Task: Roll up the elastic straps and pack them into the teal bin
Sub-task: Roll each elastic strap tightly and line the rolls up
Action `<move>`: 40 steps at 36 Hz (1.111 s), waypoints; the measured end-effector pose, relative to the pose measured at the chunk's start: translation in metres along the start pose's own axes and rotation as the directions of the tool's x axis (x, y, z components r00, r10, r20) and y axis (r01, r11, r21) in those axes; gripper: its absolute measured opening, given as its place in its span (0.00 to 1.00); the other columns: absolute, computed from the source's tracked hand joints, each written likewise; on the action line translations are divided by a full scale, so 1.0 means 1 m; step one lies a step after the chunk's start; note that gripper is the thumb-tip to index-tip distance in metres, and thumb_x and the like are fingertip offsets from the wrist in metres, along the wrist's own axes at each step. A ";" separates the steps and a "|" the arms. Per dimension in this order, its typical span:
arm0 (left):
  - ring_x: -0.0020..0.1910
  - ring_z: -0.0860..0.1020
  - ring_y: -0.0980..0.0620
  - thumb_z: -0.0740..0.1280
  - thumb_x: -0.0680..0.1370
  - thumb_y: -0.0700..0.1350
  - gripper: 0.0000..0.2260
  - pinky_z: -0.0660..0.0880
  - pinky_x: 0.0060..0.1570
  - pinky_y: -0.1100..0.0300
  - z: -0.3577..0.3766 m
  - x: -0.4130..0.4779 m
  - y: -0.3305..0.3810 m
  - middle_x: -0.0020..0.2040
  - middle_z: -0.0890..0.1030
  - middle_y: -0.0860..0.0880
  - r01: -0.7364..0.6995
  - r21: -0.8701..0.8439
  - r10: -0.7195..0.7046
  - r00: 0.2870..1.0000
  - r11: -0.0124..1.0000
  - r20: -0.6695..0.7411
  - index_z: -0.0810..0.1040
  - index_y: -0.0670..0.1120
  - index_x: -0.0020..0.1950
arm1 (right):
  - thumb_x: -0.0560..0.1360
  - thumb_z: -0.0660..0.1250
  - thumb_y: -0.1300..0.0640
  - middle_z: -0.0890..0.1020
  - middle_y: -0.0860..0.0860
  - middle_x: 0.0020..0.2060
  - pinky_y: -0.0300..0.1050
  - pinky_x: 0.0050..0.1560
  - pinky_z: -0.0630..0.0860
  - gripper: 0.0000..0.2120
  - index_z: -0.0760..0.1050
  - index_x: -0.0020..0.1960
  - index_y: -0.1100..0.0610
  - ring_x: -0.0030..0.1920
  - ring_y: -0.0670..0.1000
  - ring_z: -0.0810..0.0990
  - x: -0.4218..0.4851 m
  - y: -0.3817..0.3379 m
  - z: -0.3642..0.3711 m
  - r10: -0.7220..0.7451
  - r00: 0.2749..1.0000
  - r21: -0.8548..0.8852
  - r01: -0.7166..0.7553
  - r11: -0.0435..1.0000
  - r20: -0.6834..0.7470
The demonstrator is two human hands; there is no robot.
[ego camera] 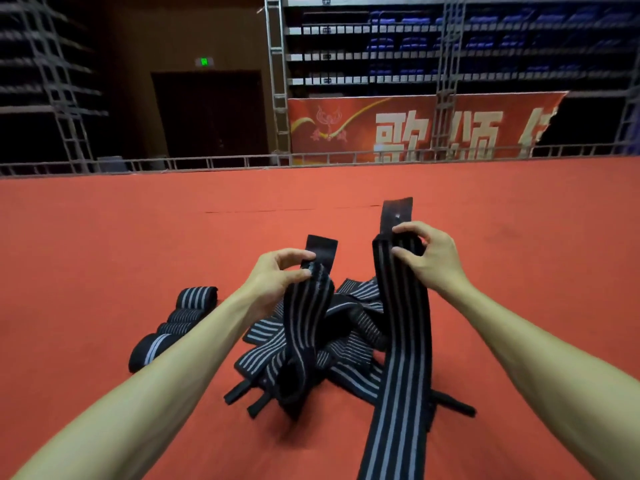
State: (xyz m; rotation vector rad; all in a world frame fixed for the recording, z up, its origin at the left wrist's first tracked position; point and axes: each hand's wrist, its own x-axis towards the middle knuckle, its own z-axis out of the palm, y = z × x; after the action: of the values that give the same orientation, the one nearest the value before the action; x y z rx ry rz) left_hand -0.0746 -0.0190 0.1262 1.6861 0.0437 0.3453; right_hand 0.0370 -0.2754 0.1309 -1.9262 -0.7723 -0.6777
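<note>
On my feed, the long black elastic strap with grey lengthwise stripes runs off the bottom edge, so I cannot see its lower end. The loose pile of black-and-grey striped straps on the red carpeted floor is too tangled for me to count. I cannot tell whether the two raised lengths join somewhere inside it. The left forearm crosses the near end of a row of rolled striped straps lying left of the pile and hides part of the closest roll.

The right hand pinches the long black elastic strap just below its plain black tab end, with thumb and forefinger curled onto the fabric. The tab stands upright above the fingers. The left hand pinches a second black grey-striped strap just under its own plain tab. That strap drops into a loop that touches the pile. Both gripped ends are raised above the pile, well apart from each other.
</note>
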 end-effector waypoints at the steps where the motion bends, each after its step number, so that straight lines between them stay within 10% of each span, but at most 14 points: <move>1: 0.44 0.80 0.60 0.66 0.76 0.27 0.12 0.76 0.38 0.70 0.003 0.002 0.008 0.52 0.81 0.51 -0.033 -0.005 0.033 0.999 0.999 -0.005 0.81 0.40 0.55 | 0.69 0.75 0.67 0.83 0.45 0.49 0.28 0.54 0.71 0.15 0.81 0.53 0.54 0.50 0.39 0.78 0.007 -0.008 -0.006 -0.011 1.000 0.024 0.011 1.000 -0.013; 6: 0.52 0.78 0.61 0.67 0.75 0.26 0.14 0.76 0.57 0.61 0.010 0.009 0.053 0.51 0.81 0.52 -0.167 0.013 0.167 0.986 0.986 -0.013 0.81 0.43 0.52 | 0.69 0.76 0.66 0.82 0.40 0.47 0.40 0.54 0.75 0.15 0.80 0.50 0.49 0.53 0.45 0.80 0.039 -0.049 -0.031 -0.059 0.994 0.138 0.071 0.988 -0.089; 21: 0.37 0.75 0.51 0.63 0.77 0.26 0.14 0.73 0.38 0.61 -0.020 0.028 0.201 0.38 0.77 0.46 -0.516 0.129 0.529 0.843 0.847 -0.096 0.73 0.45 0.43 | 0.69 0.75 0.68 0.83 0.41 0.46 0.47 0.61 0.78 0.17 0.81 0.47 0.46 0.52 0.42 0.82 0.113 -0.151 -0.084 -0.215 0.966 0.245 0.246 0.938 -0.145; 28: 0.46 0.79 0.48 0.68 0.75 0.27 0.11 0.78 0.53 0.54 -0.022 0.030 0.235 0.47 0.80 0.40 -0.563 0.206 0.590 0.801 0.801 -0.103 0.81 0.43 0.47 | 0.69 0.73 0.69 0.84 0.45 0.48 0.53 0.61 0.78 0.19 0.82 0.47 0.45 0.54 0.49 0.82 0.132 -0.165 -0.096 -0.200 0.978 0.211 0.209 0.955 -0.061; 40: 0.51 0.81 0.49 0.64 0.71 0.22 0.18 0.80 0.52 0.59 -0.021 0.020 0.252 0.54 0.82 0.44 -0.570 0.337 0.638 0.758 0.750 -0.138 0.82 0.40 0.53 | 0.71 0.71 0.72 0.85 0.51 0.50 0.54 0.57 0.80 0.18 0.83 0.54 0.54 0.52 0.52 0.84 0.130 -0.172 -0.109 -0.173 0.985 0.100 0.175 0.979 -0.027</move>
State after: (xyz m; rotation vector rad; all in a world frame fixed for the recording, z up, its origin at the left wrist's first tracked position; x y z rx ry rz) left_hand -0.1037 -0.0318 0.3779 1.8955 -0.3035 1.0932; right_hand -0.0225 -0.2767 0.3650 -1.7718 -0.9541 -0.7465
